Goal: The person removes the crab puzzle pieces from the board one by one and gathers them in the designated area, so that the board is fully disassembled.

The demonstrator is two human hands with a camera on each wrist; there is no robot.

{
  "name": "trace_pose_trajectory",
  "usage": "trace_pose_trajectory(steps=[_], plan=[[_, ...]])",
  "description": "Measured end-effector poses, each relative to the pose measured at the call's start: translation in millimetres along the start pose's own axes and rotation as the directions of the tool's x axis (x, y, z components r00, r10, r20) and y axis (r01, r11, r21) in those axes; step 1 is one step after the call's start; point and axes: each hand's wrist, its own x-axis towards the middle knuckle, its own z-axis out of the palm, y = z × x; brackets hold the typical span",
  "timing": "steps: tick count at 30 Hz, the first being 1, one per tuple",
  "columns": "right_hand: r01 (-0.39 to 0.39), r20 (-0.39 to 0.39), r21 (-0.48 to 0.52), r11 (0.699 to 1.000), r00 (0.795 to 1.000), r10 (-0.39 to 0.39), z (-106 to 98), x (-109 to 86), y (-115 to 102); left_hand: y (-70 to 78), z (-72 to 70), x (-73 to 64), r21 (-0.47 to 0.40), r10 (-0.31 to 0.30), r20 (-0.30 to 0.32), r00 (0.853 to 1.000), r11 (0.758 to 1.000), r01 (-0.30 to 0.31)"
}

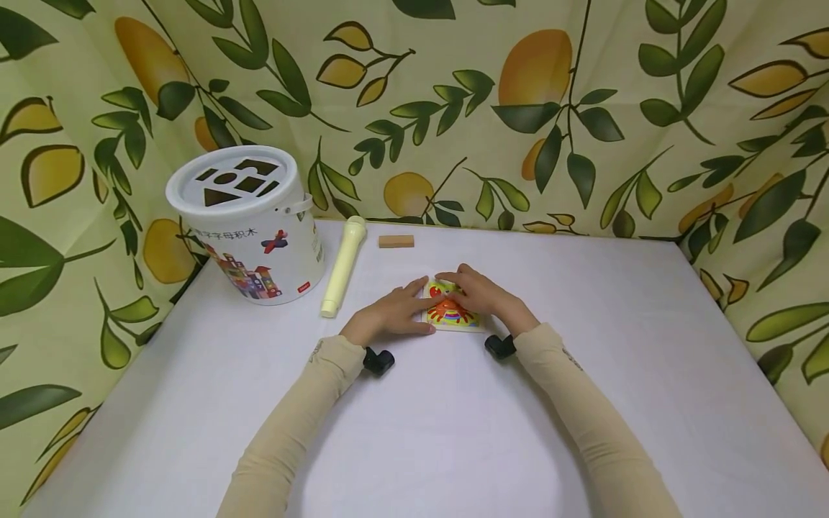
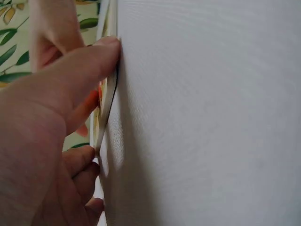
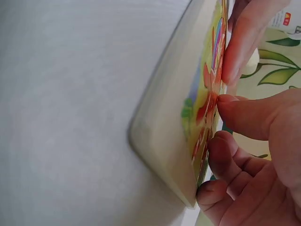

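Observation:
A small flat jigsaw board with a red crab picture (image 1: pixel 451 314) lies on the white table between both hands. My left hand (image 1: pixel 396 311) spreads over its left side: the thumb touches the lower left corner, one finger reaches across the picture. In the left wrist view the left thumb (image 2: pixel 94 61) rests against the board's pale edge (image 2: pixel 109 106). My right hand (image 1: pixel 482 291) comes over the upper right, its fingers bent. The right wrist view shows the right thumb (image 3: pixel 249 113) and fingertips on the printed face (image 3: pixel 204 103); whether they pinch a piece is hidden.
A white bucket with a shape-sorter lid (image 1: pixel 259 244) stands at the back left. Beside it lies a pale yellow stick (image 1: pixel 345 266), with a small brown wooden block (image 1: pixel 396 242) to its right. A leaf-and-fruit-patterned curtain (image 1: pixel 453 115) surrounds the table's back and sides.

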Motion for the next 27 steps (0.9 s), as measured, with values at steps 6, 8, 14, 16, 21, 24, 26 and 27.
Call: trace_pose_trajectory(steps=[6, 8, 14, 16, 21, 24, 26, 27], plan=[[0.028, 0.027, 0.030, 0.999, 0.999, -0.029, 0.2, 4.9, 3.4, -11.0, 7.0, -1.5, -0.113, 0.051, -0.097, 0.994, 0.992, -0.062], [0.010, 0.057, 0.029, 1.000, 0.998, -0.011, 0.2, 7.9, 4.5, -13.9, 9.2, -1.3, -0.135, 0.073, -0.124, 0.990, 0.987, -0.090], [-0.068, 0.127, -0.044, 0.997, 0.989, 0.073, -0.2, 14.9, 3.8, -16.4, 12.1, 0.8, -0.147, 0.105, -0.150, 0.983, 0.981, -0.127], [-0.085, 0.143, -0.053, 0.995, 0.985, 0.092, -0.7, 16.0, 2.1, -16.5, 12.2, 1.1, -0.147, 0.099, -0.148, 0.984, 0.982, -0.121], [-0.102, 0.166, -0.069, 0.992, 0.980, 0.113, -2.0, 17.8, -2.1, -17.7, 12.9, 1.4, -0.130, 0.101, -0.147, 0.984, 0.984, -0.120], [-0.111, 0.168, -0.068, 0.991, 0.978, 0.122, -2.1, 18.9, -2.6, -17.8, 12.9, 1.3, -0.118, 0.107, -0.153, 0.982, 0.985, -0.126], [-0.115, 0.166, -0.058, 0.992, 0.978, 0.123, -2.0, 19.0, -2.1, -17.7, 13.1, 1.4, -0.112, 0.107, -0.153, 0.982, 0.986, -0.125], [-0.113, 0.163, -0.053, 0.992, 0.979, 0.121, -2.0, 18.9, -1.7, -17.6, 13.3, 1.4, -0.110, 0.105, -0.151, 0.983, 0.986, -0.123]])
